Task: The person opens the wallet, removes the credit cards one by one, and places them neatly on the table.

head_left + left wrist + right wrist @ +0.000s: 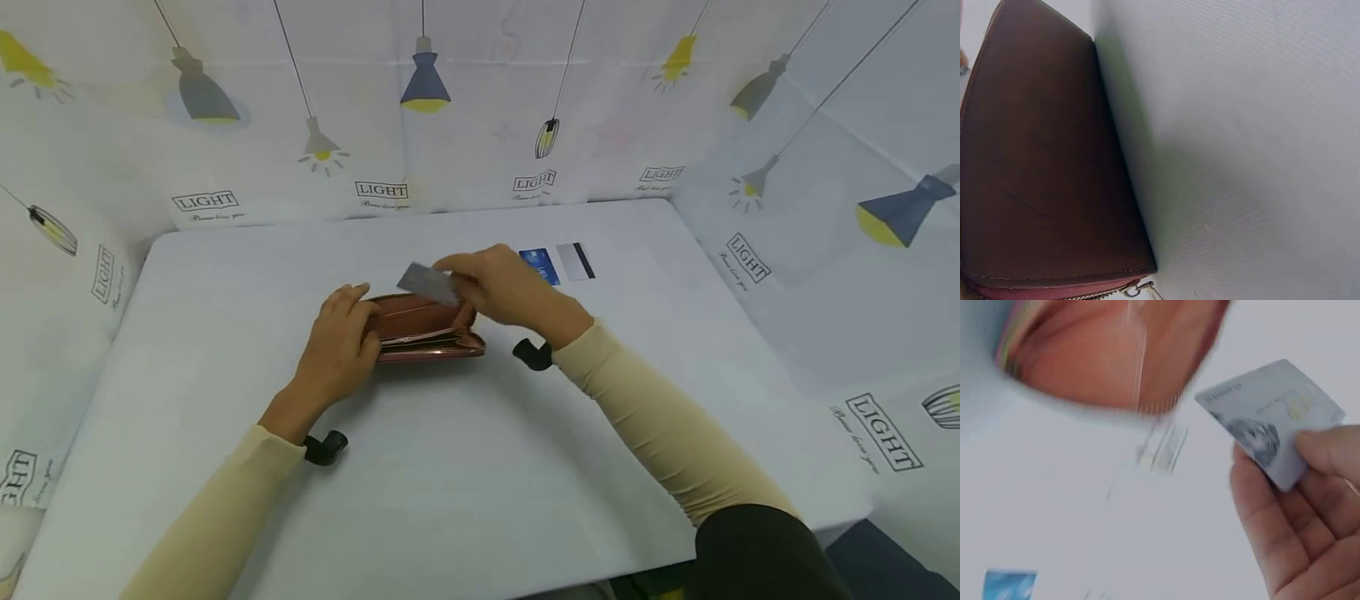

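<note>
A brown zip wallet [416, 321] stands open on the white table, its lined compartments facing up. At its left end my left hand [341, 342] grips it, thumb toward the inside. The left wrist view shows the wallet's smooth outer face [1041, 156] and a zip pull [1138, 287] near its lower corner. My right hand [510, 287] pinches a silver-grey card [1272, 419] between thumb and fingers. In the head view that card overlaps the wallet's back edge; in the right wrist view a gap separates them. Papers or notes [420, 338] show inside the wallet.
A blue card [542, 265] and a white card with a black stripe [576, 262] lie side by side on the table [450, 467], behind my right wrist. Lamp-printed cloth [480, 125] hangs around the back and sides.
</note>
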A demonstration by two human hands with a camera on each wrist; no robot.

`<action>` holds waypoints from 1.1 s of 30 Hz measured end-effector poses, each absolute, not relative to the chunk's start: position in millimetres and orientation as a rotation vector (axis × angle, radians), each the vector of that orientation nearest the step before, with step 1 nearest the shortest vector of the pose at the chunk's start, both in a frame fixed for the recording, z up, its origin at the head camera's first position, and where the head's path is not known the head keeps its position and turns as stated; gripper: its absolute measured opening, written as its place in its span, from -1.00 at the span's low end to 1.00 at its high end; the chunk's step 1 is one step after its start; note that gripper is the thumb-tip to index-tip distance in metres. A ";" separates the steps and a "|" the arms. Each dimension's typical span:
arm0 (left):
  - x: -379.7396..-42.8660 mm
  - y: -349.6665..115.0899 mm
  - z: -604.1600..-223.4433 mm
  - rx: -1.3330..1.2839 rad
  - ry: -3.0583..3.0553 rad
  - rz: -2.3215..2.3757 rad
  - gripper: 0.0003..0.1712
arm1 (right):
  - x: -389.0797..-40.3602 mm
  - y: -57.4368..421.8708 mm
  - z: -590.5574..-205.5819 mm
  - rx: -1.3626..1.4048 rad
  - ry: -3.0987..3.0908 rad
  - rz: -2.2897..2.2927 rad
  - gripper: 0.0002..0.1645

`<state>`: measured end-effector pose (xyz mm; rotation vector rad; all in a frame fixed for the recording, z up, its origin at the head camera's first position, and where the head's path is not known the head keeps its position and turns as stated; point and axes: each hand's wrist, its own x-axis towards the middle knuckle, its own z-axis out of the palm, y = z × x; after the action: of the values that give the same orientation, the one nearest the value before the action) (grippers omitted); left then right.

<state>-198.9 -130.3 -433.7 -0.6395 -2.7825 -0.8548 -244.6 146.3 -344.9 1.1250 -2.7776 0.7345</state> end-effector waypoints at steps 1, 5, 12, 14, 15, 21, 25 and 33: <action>-198.7 -131.6 -433.9 -0.635 -2.783 -0.854 -0.64 | -249.7 155.8 -343.2 1.075 -2.750 0.807 -0.67; -199.0 -134.5 -433.8 -0.615 -2.781 -0.852 -0.65 | -276.5 203.9 -343.2 0.643 -2.772 1.101 -0.66; -197.5 -138.3 -434.7 -0.592 -2.773 -0.860 -0.66 | -321.4 298.6 -376.8 -0.142 -2.798 1.423 -0.52; -196.7 -138.7 -434.9 -0.591 -2.771 -0.867 -0.67 | -327.9 319.5 -390.2 -0.263 -2.782 1.461 -0.49; -196.2 -138.7 -435.1 -0.592 -2.771 -0.868 -0.67 | -330.3 329.1 -396.6 -0.319 -2.777 1.476 -0.48; -194.2 -137.1 -434.2 -0.603 -2.766 -0.870 -0.69 | -338.2 368.6 -420.2 -0.535 -2.761 1.515 -0.41; -194.1 -135.0 -432.9 -0.601 -2.766 -0.871 -0.68 | -342.6 379.2 -426.6 -0.569 -2.755 1.563 -0.39; -197.3 -128.4 -432.2 -0.634 -2.755 -0.873 -0.68 | -350.6 393.9 -438.0 -0.632 -2.870 1.444 -0.32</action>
<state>-197.3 -128.4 -432.2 -0.6336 -2.7547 -0.8726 -350.6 393.9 -438.0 -0.6320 -2.8695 1.4445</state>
